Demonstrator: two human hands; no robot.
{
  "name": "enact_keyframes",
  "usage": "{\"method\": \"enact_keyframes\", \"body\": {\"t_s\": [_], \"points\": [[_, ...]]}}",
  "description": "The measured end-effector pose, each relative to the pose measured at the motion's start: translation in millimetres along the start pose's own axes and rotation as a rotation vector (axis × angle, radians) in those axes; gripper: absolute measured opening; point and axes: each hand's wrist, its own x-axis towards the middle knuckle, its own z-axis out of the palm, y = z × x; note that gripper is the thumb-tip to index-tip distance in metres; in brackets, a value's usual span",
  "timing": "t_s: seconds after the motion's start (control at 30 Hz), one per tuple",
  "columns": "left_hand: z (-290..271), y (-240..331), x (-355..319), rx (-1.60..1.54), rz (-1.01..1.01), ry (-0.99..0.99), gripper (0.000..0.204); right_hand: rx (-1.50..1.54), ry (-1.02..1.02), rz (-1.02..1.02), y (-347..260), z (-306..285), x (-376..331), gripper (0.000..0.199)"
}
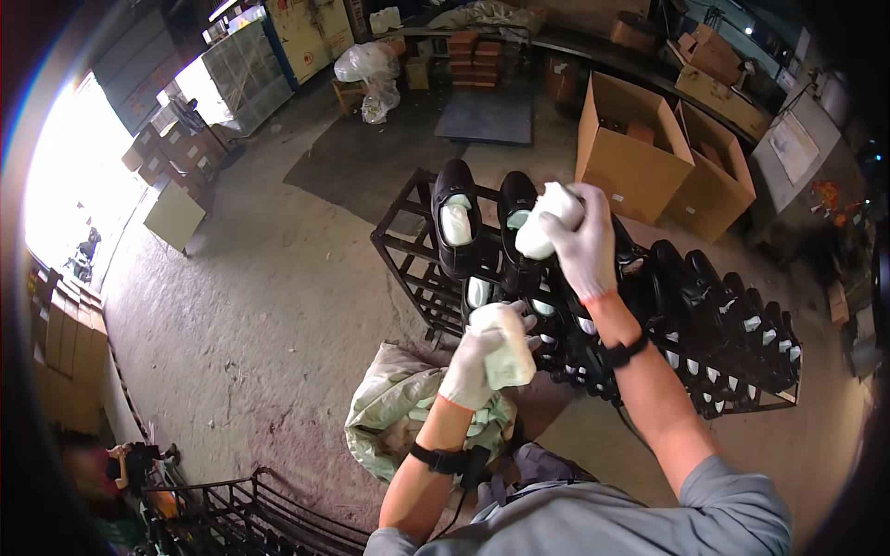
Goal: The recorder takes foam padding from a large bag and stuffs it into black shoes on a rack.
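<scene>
My left hand (pixel 473 369), in a white glove, is closed on a white paper wad (pixel 507 350) above an open pale green sack (pixel 389 375). Farther forward, my gloved right hand (pixel 589 239) grips another white paper wad (pixel 540 225) over a black shoe (pixel 515 196) on the rack. That wad covers part of the shoe's opening. Left of it stands a second black shoe (pixel 454 176) with white stuffing (pixel 455 225) showing inside. Both shoes rest on the top of a black metal rack (pixel 400 232).
Several more stuffed black shoes (pixel 705 278) line the rack toward the right. Beyond it are open cardboard boxes (pixel 630 176) and a grey floor plate (pixel 487 119). Another black rack (pixel 250 505) and a person (pixel 119 463) are at the lower left.
</scene>
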Motion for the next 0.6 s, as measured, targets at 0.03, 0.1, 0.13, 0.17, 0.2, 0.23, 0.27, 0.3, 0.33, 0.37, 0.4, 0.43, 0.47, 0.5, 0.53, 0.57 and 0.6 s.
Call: {"method": "enact_keyframes", "body": {"t_s": [0.03, 0.1, 0.13, 0.17, 0.2, 0.23, 0.27, 0.3, 0.33, 0.37, 0.4, 0.43, 0.47, 0.5, 0.53, 0.57, 0.6], "points": [[-2, -8, 9, 0.191, 0.010, 0.050, 0.065, -0.297, 0.001, -0.168, 16, 14, 6, 0.042], [-20, -21, 28, 0.250, 0.009, 0.093, 0.052, -0.467, -0.226, -0.104, 26, 49, -3, 0.034], [-28, -23, 35, 0.275, 0.000, 0.135, 0.048, -0.580, -0.399, -0.009, 27, 62, -9, 0.032], [-28, -22, 43, 0.275, 0.004, 0.133, 0.048, -0.661, -0.503, -0.043, 36, 66, -15, 0.032], [-27, -22, 49, 0.266, 0.018, 0.158, 0.044, -0.705, -0.510, -0.121, 46, 67, -16, 0.030], [-25, -27, 56, 0.253, 0.020, 0.175, 0.040, -0.726, -0.562, -0.099, 66, 65, -14, 0.029], [-27, -28, 58, 0.260, 0.038, 0.149, 0.038, -0.735, -0.625, -0.074, 77, 69, -14, 0.027], [-29, -33, 53, 0.257, 0.037, 0.165, 0.038, -0.816, -0.601, -0.128, 88, 72, -17, 0.023], [-29, -31, 51, 0.256, 0.043, 0.183, 0.039, -0.814, -0.608, -0.126, 85, 74, -18, 0.023], [-31, -31, 51, 0.253, 0.040, 0.189, 0.039, -0.785, -0.483, -0.091, 74, 73, -20, 0.022], [-32, -30, 50, 0.295, 0.083, 0.211, 0.039, -0.755, -0.356, -0.054, 65, 72, -20, 0.021], [-30, -33, 48, 0.337, 0.111, 0.219, 0.039, -0.772, -0.302, -0.120, 64, 66, -17, 0.017], [-30, -31, 48, 0.340, 0.103, 0.209, 0.039, -0.779, -0.293, -0.113, 52, 59, -14, 0.017], [-29, -28, 46, 0.326, 0.127, 0.228, 0.039, -0.694, -0.331, -0.174, 40, 48, -12, 0.016], [-29, -27, 43, 0.311, 0.146, 0.248, 0.040, -0.609, -0.370, -0.231, 30, 36, -15, 0.016], [-21, -23, 40, 0.246, 0.109, 0.267, 0.041, -0.344, -0.264, -0.243, 29, 22, -22, 0.020], [-18, -15, 29, 0.195, 0.131, 0.259, 0.045, -0.165, -0.461, -0.034, -9, 2, -28, 0.026]]}}
